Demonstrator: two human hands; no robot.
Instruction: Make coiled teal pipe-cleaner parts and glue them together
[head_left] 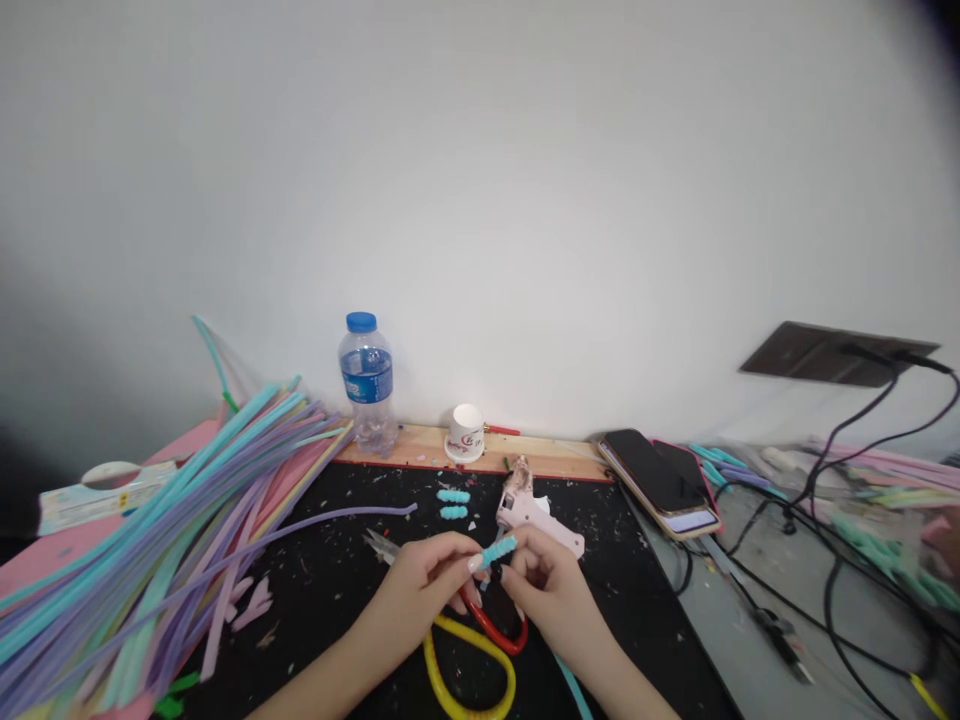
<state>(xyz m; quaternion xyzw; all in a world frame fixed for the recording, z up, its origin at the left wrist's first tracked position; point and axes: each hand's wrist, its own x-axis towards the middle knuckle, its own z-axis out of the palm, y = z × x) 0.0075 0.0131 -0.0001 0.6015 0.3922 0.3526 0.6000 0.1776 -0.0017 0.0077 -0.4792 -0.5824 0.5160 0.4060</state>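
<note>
Over the black mat, my left hand (439, 575) pinches one end of a light-blue pipe cleaner coil (499, 550). My right hand (541, 570) has its fingers closed at the other end of the same coil. Below both hands lies a pair of scissors (471, 708) with one yellow and one red handle loop; its blade tips show left of my left hand. Just beyond the hands rest two similar blue coils (454, 496). A pale pink glue gun (536, 515) lies behind my right hand. A straight blue pipe cleaner (574, 688) runs beneath my right wrist.
A large bunch of coloured pipe cleaners (202, 520) covers the left side. A water bottle (367, 385) and a paper cup (466, 432) stand along the wall. Phones (664, 475), black cables (814, 490) and bagged pipe cleaners (885, 555) lie at the right.
</note>
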